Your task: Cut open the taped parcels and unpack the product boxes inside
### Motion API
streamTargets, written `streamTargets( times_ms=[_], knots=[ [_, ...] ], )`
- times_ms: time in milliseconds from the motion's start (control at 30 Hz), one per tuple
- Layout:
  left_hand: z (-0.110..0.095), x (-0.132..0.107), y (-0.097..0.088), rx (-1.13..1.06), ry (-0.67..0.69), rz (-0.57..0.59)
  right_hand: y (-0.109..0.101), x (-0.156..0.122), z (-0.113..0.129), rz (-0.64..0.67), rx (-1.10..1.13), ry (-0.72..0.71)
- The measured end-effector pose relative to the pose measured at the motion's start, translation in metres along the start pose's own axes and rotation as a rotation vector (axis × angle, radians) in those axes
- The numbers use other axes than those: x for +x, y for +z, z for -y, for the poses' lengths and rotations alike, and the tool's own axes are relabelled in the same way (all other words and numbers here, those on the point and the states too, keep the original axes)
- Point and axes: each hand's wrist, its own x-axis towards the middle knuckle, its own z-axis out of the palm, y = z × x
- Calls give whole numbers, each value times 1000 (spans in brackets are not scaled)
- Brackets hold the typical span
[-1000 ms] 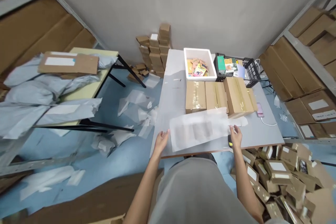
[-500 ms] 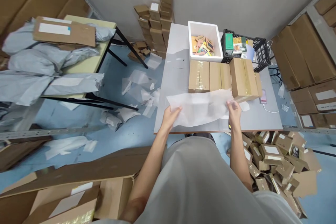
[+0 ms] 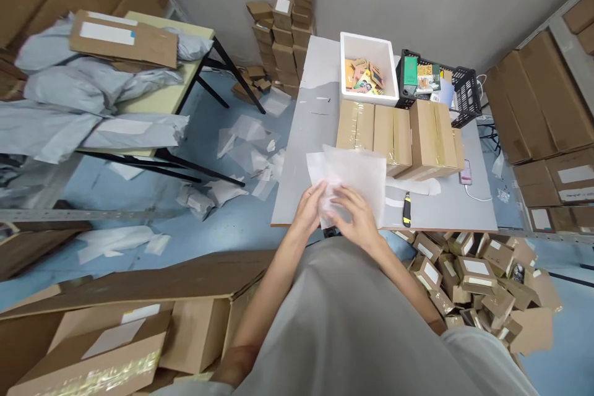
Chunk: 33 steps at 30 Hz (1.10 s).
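Note:
A thin, white, translucent wrapping sheet (image 3: 359,182) is doubled over above the front edge of the table, close to the cardboard boxes. My left hand (image 3: 310,207) grips its left side, thumb on top and the other fingers partly hidden. My right hand (image 3: 355,216) rests against the sheet beside the left one, fingers spread and thumb apart from them. To the right on the table lies a yellow-and-black utility knife (image 3: 407,209), with a loose white strip (image 3: 415,187) behind it.
Taped cardboard boxes (image 3: 392,136) stand behind the sheet. Beyond them are a white foam bin (image 3: 369,99) of small packets and a black crate (image 3: 466,96). A phone (image 3: 465,172) lies at right. Small cartons (image 3: 477,269) heap on the floor; grey parcels (image 3: 69,93) cover a side table.
The sheet, stretched wide between both hands before, is now folded over. My right hand has moved left, close to my left hand, and the utility knife has come into full view.

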Motion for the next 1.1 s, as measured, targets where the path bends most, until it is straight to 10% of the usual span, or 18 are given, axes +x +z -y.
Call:
streamTargets(
  times_ms=[200,467,700,833,933,1100],
  knots=[
    [-2,2,-17,-152,-44,37,-23,3,-41,-297,136,319],
    [8,-4,-3,-103,-211,161,6,0,-58,-165,797,681],
    [27,1,-3,170,24,111,9,-7,-52,-338,859,695],
    [12,-8,-11,578,450,-31,-14,-10,-55,-274,626,585],
    [-20,-23,-6,836,663,147,-37,-10,-44,-59,400,388],
    [-62,-12,6,945,508,480,-70,3,-24,244,156,159]
  ],
)
